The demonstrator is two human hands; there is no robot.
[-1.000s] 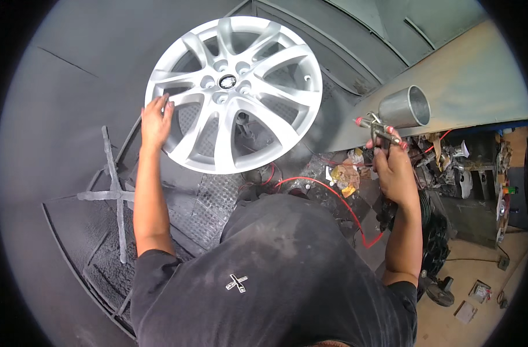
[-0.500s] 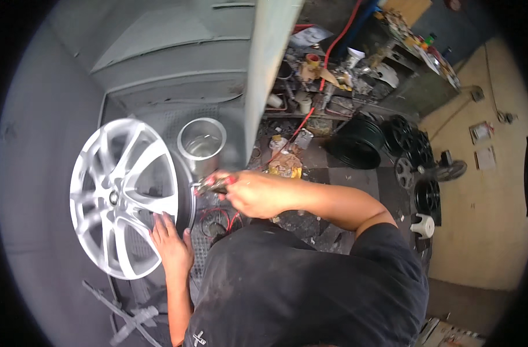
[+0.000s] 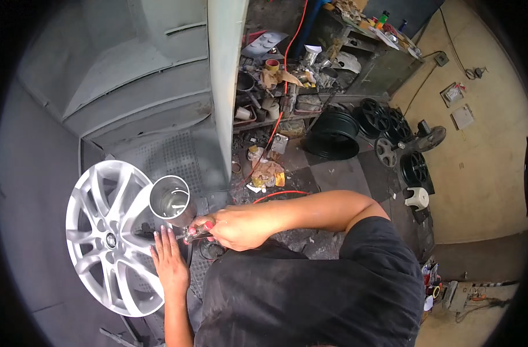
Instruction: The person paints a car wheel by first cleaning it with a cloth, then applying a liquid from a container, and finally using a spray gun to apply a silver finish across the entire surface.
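Observation:
A silver multi-spoke alloy wheel (image 3: 118, 255) stands at left. My left hand (image 3: 170, 263) is open, its fingers outstretched at the wheel's right edge; whether they press on it I cannot tell. My right hand (image 3: 235, 228) grips a metal spray gun (image 3: 197, 231) just right of those fingertips, its nozzle end near the wheel. An open metal cup (image 3: 170, 202) sits on top of the gun, with some liquid visible inside, and overlaps the wheel's right side in view. The gun's trigger is mostly hidden by my fingers.
Grey booth walls (image 3: 142, 34) and a pale partition (image 3: 220, 115) lie ahead. To the right are cluttered shelves (image 3: 275, 87), several black wheels (image 3: 330, 139), a white stool (image 3: 416, 198) and a red hose (image 3: 290, 192) on the littered floor.
My view has turned right, shifting the wheel leftward. My right hand brought the gun from the right across to the wheel's edge, beside my left fingertips.

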